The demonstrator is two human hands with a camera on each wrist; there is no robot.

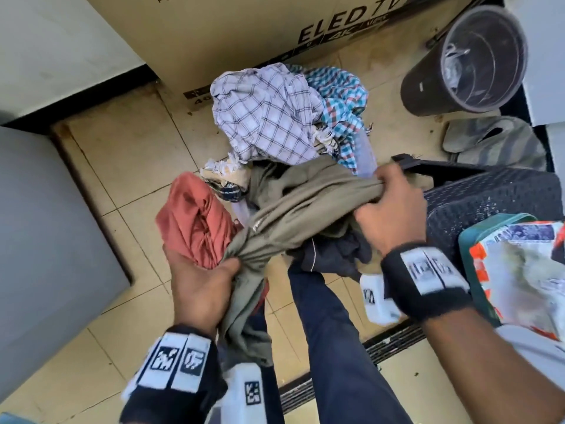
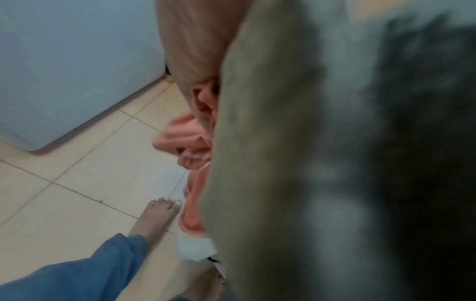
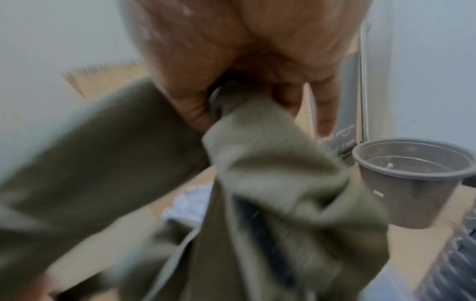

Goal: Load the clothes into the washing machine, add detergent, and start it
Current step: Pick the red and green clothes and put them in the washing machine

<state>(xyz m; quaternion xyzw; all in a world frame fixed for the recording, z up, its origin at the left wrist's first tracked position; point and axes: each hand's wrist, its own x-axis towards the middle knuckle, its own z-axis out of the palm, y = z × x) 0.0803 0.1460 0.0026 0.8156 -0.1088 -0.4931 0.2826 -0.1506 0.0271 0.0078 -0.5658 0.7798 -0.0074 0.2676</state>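
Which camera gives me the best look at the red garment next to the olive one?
The head view: the red garment shows sharply, bunched above the left hand, beside the olive garment that both hands grip. The left wrist view shows only a blurred pinkish strip of it behind the olive cloth. The right wrist view does not show it.
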